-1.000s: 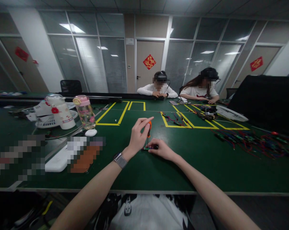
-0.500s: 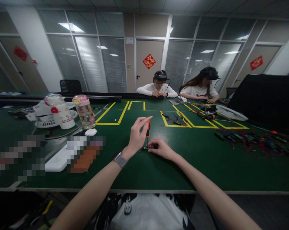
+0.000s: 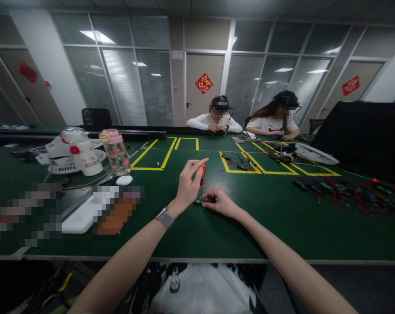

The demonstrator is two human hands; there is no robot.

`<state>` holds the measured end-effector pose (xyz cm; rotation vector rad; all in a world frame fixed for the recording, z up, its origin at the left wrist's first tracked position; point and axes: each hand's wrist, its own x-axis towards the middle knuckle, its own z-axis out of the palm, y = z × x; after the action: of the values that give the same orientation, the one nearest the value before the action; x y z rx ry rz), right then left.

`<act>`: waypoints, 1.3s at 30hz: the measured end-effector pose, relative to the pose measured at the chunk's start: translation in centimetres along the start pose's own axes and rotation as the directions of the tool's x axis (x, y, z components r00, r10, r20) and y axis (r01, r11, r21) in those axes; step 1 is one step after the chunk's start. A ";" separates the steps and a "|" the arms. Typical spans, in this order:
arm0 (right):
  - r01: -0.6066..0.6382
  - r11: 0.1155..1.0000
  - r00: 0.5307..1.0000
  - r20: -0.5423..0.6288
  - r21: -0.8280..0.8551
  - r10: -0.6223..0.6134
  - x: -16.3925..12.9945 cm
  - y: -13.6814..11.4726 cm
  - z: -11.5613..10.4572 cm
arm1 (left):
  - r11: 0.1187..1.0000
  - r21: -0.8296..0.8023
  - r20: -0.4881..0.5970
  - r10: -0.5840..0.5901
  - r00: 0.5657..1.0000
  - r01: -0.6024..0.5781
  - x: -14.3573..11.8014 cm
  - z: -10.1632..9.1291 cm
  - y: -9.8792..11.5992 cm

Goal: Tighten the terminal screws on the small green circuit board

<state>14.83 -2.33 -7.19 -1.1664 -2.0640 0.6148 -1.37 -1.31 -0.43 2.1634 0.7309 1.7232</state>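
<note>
Spanning the view, the green table (image 3: 191, 235) carried a small connector part (image 3: 202, 202) at centre. Left hand (image 3: 187, 187), at ten o'clock of it, pinched an orange screwdriver (image 3: 202, 169) upright over it; right hand (image 3: 222, 203), at three o'clock, fingers closed, pinned it down. Fastening step judged underway; next called for steady turning.

I sit at a long green table (image 3: 282, 226) marked with yellow tape lines (image 3: 166, 157). Behind the table stands a beige door (image 3: 204, 87) with a red ornament (image 3: 204, 83); on both sides of the door are glass walls with blinds (image 3: 138, 87). Left of the door waits a black chair (image 3: 96, 117).
</note>
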 end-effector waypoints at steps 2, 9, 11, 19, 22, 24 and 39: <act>-0.001 1.000 1.000 0.004 0.000 0.001 0.0 0.0 0.0 | 0.999 -0.052 0.028 -0.010 1.000 0.012 -0.1 0.1 -0.1; -0.003 1.000 1.000 0.011 -0.021 0.003 -0.1 -0.2 -0.2 | 1.000 0.031 -0.069 0.002 0.998 0.001 0.0 0.1 0.2; -0.005 1.000 1.000 0.009 -0.019 0.005 -0.1 -0.2 -0.1 | 0.998 0.070 -0.077 0.010 0.997 -0.004 0.1 0.1 0.3; 0.006 1.000 1.000 0.018 0.010 -0.006 0.0 0.1 0.0 | 0.997 -0.073 0.008 -0.031 0.999 0.032 -0.1 0.3 -0.5; 0.003 1.000 1.000 0.021 0.012 -0.003 0.0 0.1 0.0 | 0.999 -0.047 -0.053 -0.023 0.998 0.021 0.0 0.4 -0.4; -0.001 1.000 1.000 0.015 0.016 0.000 0.0 0.1 0.0 | 1.000 0.021 -0.093 -0.005 0.996 0.007 0.0 0.4 -0.2; 0.005 0.999 1.000 0.025 0.038 -0.006 -0.1 0.0 -0.1 | 0.999 -0.009 -0.074 -0.035 0.997 0.035 -0.1 0.4 -0.1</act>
<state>14.96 -2.41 -7.13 -1.1362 -2.0668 0.6666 -1.03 -1.27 -0.65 2.0785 0.7747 1.7939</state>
